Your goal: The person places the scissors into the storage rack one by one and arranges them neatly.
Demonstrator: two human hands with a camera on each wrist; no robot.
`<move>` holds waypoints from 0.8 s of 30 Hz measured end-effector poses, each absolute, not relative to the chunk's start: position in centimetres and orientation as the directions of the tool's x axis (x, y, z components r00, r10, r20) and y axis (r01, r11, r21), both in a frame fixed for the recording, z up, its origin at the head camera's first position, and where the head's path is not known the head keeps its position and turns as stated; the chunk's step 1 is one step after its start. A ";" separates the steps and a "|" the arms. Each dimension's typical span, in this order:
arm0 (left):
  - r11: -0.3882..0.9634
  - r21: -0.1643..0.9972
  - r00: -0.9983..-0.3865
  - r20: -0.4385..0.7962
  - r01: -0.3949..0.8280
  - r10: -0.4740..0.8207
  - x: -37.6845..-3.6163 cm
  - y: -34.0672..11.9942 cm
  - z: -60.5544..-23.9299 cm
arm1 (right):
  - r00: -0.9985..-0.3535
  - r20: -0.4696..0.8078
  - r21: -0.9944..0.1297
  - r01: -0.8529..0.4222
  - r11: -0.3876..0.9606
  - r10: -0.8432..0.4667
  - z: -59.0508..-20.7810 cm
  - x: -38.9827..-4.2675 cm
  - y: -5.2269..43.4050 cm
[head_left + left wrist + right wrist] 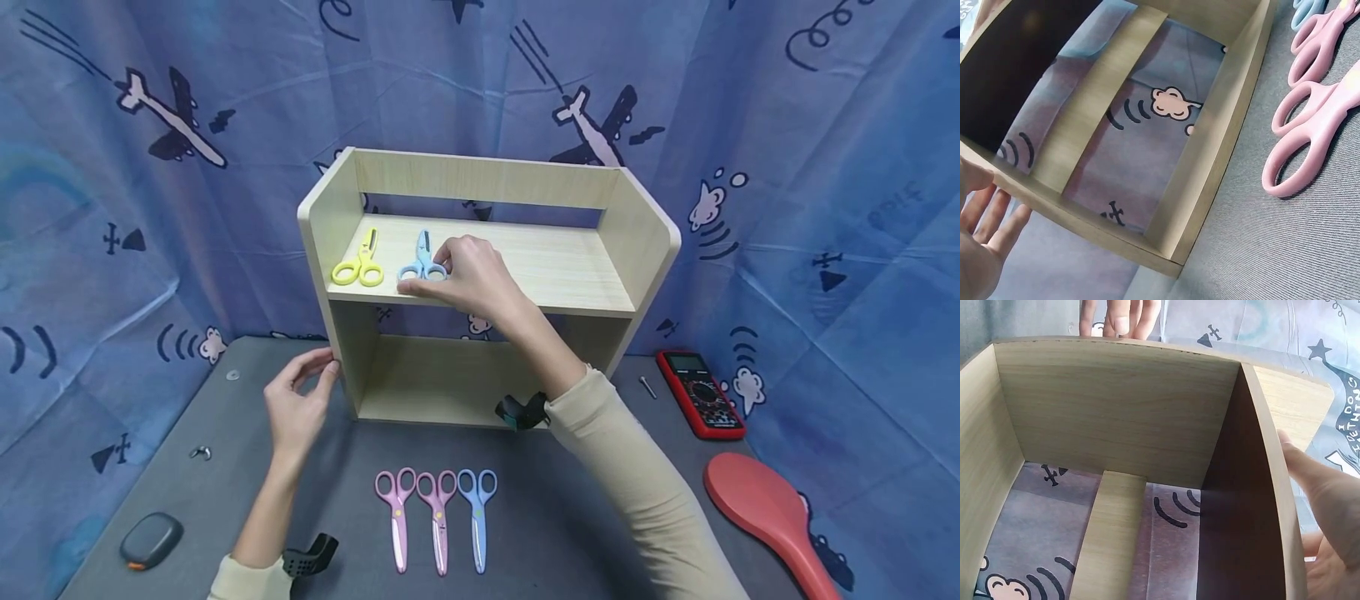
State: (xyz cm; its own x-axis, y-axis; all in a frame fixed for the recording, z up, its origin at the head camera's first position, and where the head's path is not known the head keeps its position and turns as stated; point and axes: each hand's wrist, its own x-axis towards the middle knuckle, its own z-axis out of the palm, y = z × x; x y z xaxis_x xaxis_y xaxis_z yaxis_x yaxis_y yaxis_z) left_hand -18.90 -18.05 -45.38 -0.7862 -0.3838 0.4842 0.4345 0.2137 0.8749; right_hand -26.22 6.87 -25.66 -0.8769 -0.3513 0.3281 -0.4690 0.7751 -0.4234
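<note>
While the right hand [465, 279] reaches onto the upper board of the wooden shelf [645, 242], its fingers curl down over the loops of the blue scissors [422, 260] near the front edge. It looks like a light grip on the handles, though from the head view I cannot quite tell whether the fingers pinch them or only rest on top. Just to the left on the same board lie the yellow scissors [362, 263], blades pointing to the back, a little apart from the blue pair.

Down below, the left hand [296, 406] sits at the shelf's left side panel, fingers relaxed and spread, fingertips at the panel's outer edge and holding nothing; the left wrist view shows the same open palm [982, 231] beside the wood.

On the grey table [570, 533] in front, three more pairs lie side by side, handles toward the shelf: two pink scissors [397, 517] [438, 518] and another blue pair [477, 515]. Over on the right rest a red multimeter [701, 393] and a red paddle brush [772, 512].
</note>
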 end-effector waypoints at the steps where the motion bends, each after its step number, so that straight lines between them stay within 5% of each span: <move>1: 0.212 0.875 -0.786 0.484 0.436 -0.385 -18.9 -18.0 -45.4 | -0.873 0.332 -0.426 -0.477 0.769 -0.358 -25.7 -26.2 6.8; 24: 0.202 0.872 -0.784 0.489 0.446 -0.382 -18.9 -18.0 -45.4 | -0.839 0.341 -0.479 -0.544 0.690 -0.424 -25.9 -25.9 7.5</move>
State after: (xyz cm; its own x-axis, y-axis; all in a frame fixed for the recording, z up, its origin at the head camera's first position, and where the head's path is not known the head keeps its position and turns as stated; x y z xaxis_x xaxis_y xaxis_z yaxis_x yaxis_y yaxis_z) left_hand -18.91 -17.97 -45.43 -0.7840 -0.3820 0.4893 0.4456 0.2023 0.8721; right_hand -25.92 7.46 -25.89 -0.8387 -0.4243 0.3414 -0.5436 0.6895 -0.4785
